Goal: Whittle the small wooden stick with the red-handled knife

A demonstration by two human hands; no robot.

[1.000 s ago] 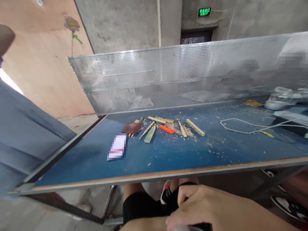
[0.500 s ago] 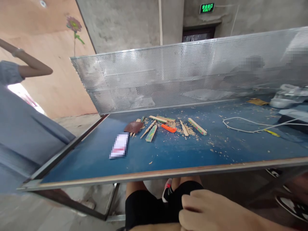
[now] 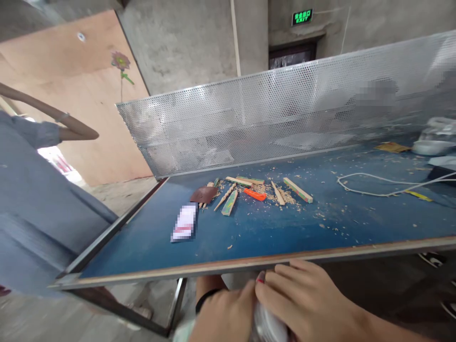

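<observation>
The left hand (image 3: 224, 313) now shows beside the right hand (image 3: 302, 297), both closed on a clear bottle-like thing (image 3: 269, 325) below the table's (image 3: 142, 251) near edge, leaving the wood (image 3: 298, 190) unheld.

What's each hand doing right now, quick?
Left hand: beside a clear plastic object; its grip can't be told.
Right hand: closed, fingers curled on that object.

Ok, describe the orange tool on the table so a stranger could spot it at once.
On the blue tabletop, in front of the perforated metal screen, find the wood shavings. Near them, the orange tool lies between a green-patterned wooden piece on the left and a tapered stick on the right; only it is bright orange.
</observation>
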